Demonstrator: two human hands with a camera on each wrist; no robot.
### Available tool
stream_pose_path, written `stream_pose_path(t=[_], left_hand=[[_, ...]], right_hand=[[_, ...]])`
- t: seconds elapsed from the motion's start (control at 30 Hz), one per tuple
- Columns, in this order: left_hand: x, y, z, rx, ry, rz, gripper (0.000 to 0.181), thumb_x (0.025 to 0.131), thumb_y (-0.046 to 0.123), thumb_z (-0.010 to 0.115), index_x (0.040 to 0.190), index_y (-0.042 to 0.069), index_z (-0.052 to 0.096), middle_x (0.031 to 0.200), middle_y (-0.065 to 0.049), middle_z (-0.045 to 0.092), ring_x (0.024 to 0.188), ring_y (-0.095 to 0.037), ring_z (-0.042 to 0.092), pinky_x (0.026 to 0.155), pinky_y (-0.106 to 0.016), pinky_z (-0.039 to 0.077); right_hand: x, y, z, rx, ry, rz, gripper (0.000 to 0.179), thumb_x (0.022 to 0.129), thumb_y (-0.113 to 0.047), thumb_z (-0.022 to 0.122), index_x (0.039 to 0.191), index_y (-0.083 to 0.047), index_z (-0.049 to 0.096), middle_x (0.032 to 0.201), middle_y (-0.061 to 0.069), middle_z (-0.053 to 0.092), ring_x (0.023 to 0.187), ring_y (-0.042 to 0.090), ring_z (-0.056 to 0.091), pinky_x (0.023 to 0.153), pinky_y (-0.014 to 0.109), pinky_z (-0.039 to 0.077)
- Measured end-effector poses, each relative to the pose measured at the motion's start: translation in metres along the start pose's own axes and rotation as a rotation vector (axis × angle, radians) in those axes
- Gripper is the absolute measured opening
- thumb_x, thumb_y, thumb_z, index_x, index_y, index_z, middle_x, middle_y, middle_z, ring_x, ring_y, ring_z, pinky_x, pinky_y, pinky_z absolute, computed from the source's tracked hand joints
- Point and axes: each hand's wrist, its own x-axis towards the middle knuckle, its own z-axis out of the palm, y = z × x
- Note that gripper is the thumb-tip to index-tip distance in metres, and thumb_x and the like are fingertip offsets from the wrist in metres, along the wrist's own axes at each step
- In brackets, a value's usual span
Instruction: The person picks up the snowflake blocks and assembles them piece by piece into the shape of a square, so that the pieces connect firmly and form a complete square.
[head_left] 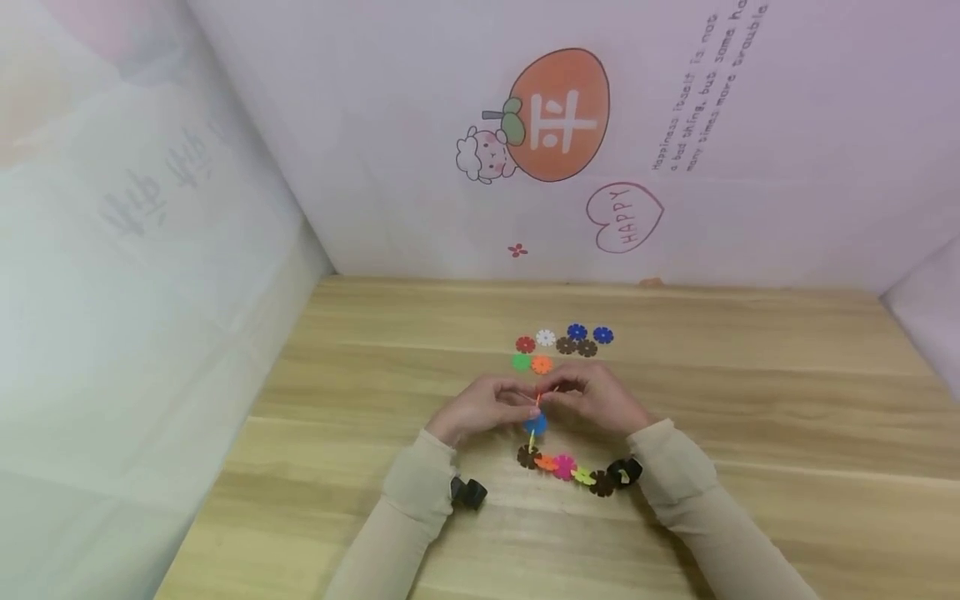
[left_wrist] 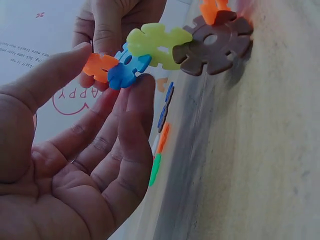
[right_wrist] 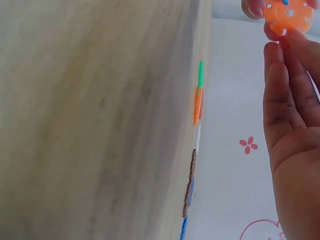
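Note:
Over the table, my left hand (head_left: 480, 406) pinches the upper end of a chain of notched interlocking discs, its thumb at the orange disc (left_wrist: 100, 67) and fingertips by the blue disc (left_wrist: 127, 70). Thumb and fingers of my right hand (head_left: 600, 398) close on the edge of that same orange disc, seen in the right wrist view; whether another piece sits under them is hidden. Below the blue disc hangs a lime disc (left_wrist: 155, 42), joined to a brown disc (left_wrist: 222, 47). Further along, the chain runs right through orange, a pink disc (head_left: 564, 467), lime and brown.
Beyond the hands lie loose discs: a green disc (head_left: 521, 362), a red disc (head_left: 525, 344), a white disc (head_left: 545, 337), a blue one (head_left: 603, 335) and several others. A printed wall sheet (head_left: 405, 167) stands behind the wooden table (head_left: 315, 467). The right wrist's black camera (head_left: 625, 472) is beside the chain's far end.

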Motion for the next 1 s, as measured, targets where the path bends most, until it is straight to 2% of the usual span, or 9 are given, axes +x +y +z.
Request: stream_pose_path(t=[0.17, 0.3, 0.43, 0.63, 1.0], left_hand=[[-0.003, -0.002, -0.002, 0.01, 0.01, -0.002, 0.043, 0.088, 0.023, 0.075, 0.127, 0.009, 0.063, 0.11, -0.007, 0.071, 0.089, -0.024, 0.071, 0.081, -0.039, 0.06], [-0.004, -0.002, -0.005, 0.067, 0.039, 0.0, 0.045, 0.087, 0.027, 0.076, 0.126, 0.009, 0.064, 0.113, -0.003, 0.071, 0.099, -0.019, 0.069, 0.09, -0.037, 0.056], [-0.003, -0.003, -0.008, 0.099, 0.05, -0.003, 0.046, 0.086, 0.03, 0.077, 0.126, 0.012, 0.065, 0.115, 0.0, 0.071, 0.108, -0.017, 0.065, 0.1, -0.039, 0.051], [-0.003, -0.001, -0.009, 0.089, 0.059, 0.0, 0.045, 0.086, 0.029, 0.078, 0.125, 0.013, 0.065, 0.116, -0.001, 0.071, 0.107, -0.016, 0.065, 0.099, -0.039, 0.05], [-0.002, 0.0, -0.009, 0.066, 0.067, 0.01, 0.04, 0.087, 0.025, 0.077, 0.123, 0.01, 0.066, 0.114, -0.003, 0.072, 0.104, -0.014, 0.066, 0.096, -0.034, 0.052]], right_hand=[[-0.001, 0.013, -0.001, -0.051, 0.053, 0.089, 0.021, 0.088, -0.013, 0.073, 0.109, -0.012, 0.072, 0.106, 0.001, 0.073, 0.098, 0.017, 0.068, 0.089, 0.032, 0.056], [0.001, 0.021, -0.007, -0.136, 0.067, 0.188, 0.026, 0.088, -0.015, 0.073, 0.114, -0.008, 0.07, 0.106, 0.005, 0.073, 0.098, 0.02, 0.068, 0.09, 0.039, 0.056], [0.004, 0.027, -0.011, -0.164, 0.06, 0.255, 0.031, 0.088, -0.014, 0.073, 0.117, -0.005, 0.067, 0.107, 0.008, 0.072, 0.1, 0.024, 0.067, 0.091, 0.042, 0.055], [0.015, 0.028, -0.01, -0.219, 0.053, 0.265, 0.034, 0.088, -0.014, 0.074, 0.119, -0.004, 0.066, 0.11, 0.011, 0.071, 0.101, 0.026, 0.066, 0.091, 0.043, 0.055], [0.038, 0.021, -0.005, -0.288, 0.022, 0.227, 0.037, 0.087, -0.017, 0.075, 0.119, -0.001, 0.066, 0.11, 0.014, 0.071, 0.101, 0.028, 0.066, 0.091, 0.045, 0.055]])
